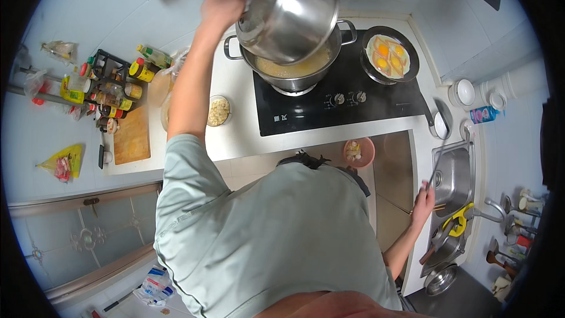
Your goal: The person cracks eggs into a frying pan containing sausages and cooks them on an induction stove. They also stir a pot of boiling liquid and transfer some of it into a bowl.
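Observation:
My left hand (225, 6) grips the edge of a shiny stainless-steel vessel or domed lid (291, 13); which of the two, I cannot tell. It tilts above a two-handled steel pot (293, 83) on the hob, covering part of the pale yellow liquid (287, 70) inside. Out to the right, by the sink, my right hand (423, 205) is closed around the thin handle of a long spatula (442, 117), which points away from me. Thin chopsticks (439, 207) show beside that hand; whether it holds them too is unclear.
A black frying pan (417, 64) with several eggs (388, 57) sits on the black hob (304, 115). Left are a bowl of chopped food (219, 111), a cutting board (132, 134) and bottled condiments (114, 92). A pink basin (368, 159) stands below; a steel sink (452, 176) is right.

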A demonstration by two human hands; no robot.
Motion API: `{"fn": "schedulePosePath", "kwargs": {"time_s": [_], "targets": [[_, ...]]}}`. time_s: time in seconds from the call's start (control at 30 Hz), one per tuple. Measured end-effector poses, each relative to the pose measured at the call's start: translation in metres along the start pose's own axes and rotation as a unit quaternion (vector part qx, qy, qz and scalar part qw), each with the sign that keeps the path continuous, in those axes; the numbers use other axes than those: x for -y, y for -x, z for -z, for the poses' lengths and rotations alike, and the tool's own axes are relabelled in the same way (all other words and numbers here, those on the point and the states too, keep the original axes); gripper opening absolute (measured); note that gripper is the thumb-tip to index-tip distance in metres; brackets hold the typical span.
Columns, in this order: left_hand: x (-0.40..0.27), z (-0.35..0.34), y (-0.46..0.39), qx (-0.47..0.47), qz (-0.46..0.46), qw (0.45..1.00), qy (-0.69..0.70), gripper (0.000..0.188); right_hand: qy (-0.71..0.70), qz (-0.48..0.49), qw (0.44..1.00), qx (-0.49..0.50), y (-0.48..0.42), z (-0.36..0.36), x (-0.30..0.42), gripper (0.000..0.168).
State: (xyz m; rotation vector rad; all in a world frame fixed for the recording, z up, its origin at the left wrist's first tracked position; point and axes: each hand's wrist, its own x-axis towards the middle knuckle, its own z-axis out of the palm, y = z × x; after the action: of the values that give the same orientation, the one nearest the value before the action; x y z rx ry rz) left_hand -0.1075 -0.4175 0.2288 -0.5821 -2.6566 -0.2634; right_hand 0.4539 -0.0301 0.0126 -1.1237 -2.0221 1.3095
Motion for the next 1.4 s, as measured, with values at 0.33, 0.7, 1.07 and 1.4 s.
{"fn": "schedulePosePath", "kwargs": {"time_s": [0.33, 0.7, 1.07, 1.4], "targets": [[0.108, -0.053, 0.111, -0.056, 0.287, 0.696, 0.655, 0.028, 0.243, 0.345, 0.873, 0.245, -0.071, -0.099, 0.274, 0.030], [0.117, -0.031, 0.224, -0.125, 0.231, 0.344, 0.901, 0.038, 0.656, 0.410, 0.562, 0.293, -0.103, -0.292, 0.393, 0.028], [0.115, 0.015, 0.317, -0.257, 0.230, 0.262, 0.901, 0.045, 0.443, 0.392, 0.657, 0.468, -0.120, -0.350, 0.331, 0.027], [0.131, 0.014, 0.342, -0.354, 0.309, 0.297, 0.831, 0.058, 0.507, 0.443, 0.672, 0.310, -0.103, -0.387, 0.313, 0.028]]}}
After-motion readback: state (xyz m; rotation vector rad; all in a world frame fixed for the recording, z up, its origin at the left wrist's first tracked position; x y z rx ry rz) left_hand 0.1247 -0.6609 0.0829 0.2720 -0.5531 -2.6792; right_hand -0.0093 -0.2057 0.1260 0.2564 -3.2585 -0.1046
